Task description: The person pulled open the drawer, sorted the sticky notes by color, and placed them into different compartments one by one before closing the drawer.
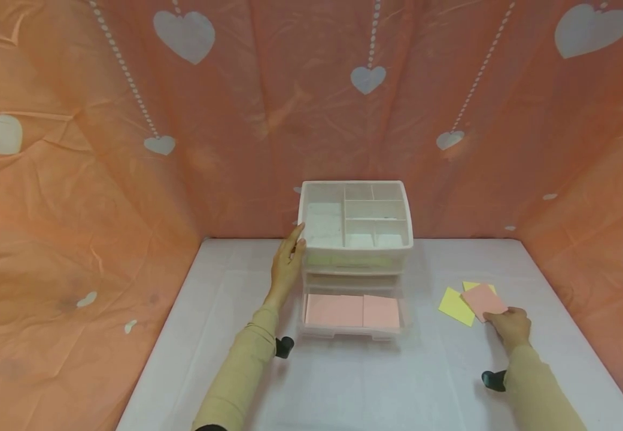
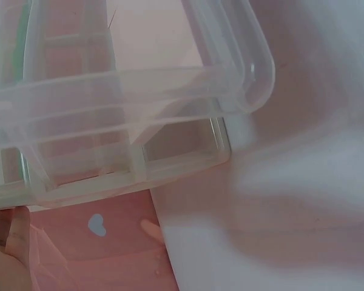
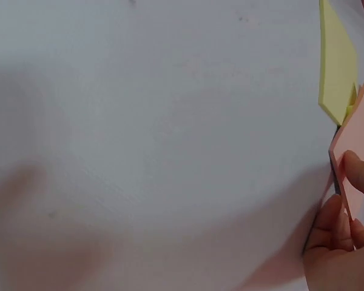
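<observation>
Pink pad (image 1: pixel 481 298), one, pinched by right hand (image 1: pixel 513 327), two yellow pads (image 1: pixel 455 307) partly hidden, left hand (image 1: pixel 286 269) unclenched against one white organizer (image 1: pixel 354 252)

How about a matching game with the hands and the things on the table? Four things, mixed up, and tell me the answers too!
Things:
1. Left hand
2. Right hand
3. Open drawer
4. Yellow notes

Places and states:
A. Has flat pink notes inside
B. Lying on the white table
C. Touching the side of the white organizer
D. Pinching a single pink note

Right pairs: 1-C, 2-D, 3-A, 4-B
</observation>
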Available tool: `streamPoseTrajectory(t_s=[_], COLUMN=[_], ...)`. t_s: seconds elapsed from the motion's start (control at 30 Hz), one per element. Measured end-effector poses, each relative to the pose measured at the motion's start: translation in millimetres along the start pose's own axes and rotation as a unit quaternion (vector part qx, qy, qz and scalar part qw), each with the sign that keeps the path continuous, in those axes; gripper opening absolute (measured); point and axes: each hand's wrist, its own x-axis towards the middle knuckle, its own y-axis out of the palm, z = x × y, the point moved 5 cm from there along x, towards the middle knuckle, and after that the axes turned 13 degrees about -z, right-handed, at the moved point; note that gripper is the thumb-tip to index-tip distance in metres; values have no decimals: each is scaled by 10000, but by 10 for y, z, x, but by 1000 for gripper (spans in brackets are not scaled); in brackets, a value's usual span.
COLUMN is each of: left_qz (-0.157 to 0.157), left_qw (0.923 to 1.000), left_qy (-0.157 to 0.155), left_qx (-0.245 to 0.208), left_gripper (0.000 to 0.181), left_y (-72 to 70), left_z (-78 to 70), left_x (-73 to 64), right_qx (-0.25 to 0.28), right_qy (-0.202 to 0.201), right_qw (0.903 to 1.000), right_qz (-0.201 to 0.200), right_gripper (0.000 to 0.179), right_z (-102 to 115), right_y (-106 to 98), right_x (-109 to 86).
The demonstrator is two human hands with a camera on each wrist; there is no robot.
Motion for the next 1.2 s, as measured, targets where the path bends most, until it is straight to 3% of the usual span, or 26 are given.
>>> streamPoseTrajectory(t_s=[0.2, 0.43, 0.7, 0.9, 1.2], left_qz=[-35, -66, -36, -15, 25], left_qw=[10000, 9999, 9999, 9999, 9999], left_qy=[39, 118, 129, 122, 57], left_qx=[-15, -60, -38, -30, -116], left_gripper=[39, 39, 40, 39, 40], left_y=[5, 7, 7, 4, 0], left_z=[14, 8, 7, 0, -4], left_x=[-7, -6, -6, -2, -8], right_qx=[340, 834, 1571, 2156, 3041], right_qy=[5, 361, 230, 164, 13], right_qw=[9990, 9945, 9840, 9709, 9471], right_qz=[-280, -520, -809, -1028, -1030], right_gripper=[76, 66, 53, 28, 33], right_z=[-21, -23, -22, 12, 158], right_y=[-13, -36, -82, -104, -134], right_x=[2, -13, -56, -93, -151])
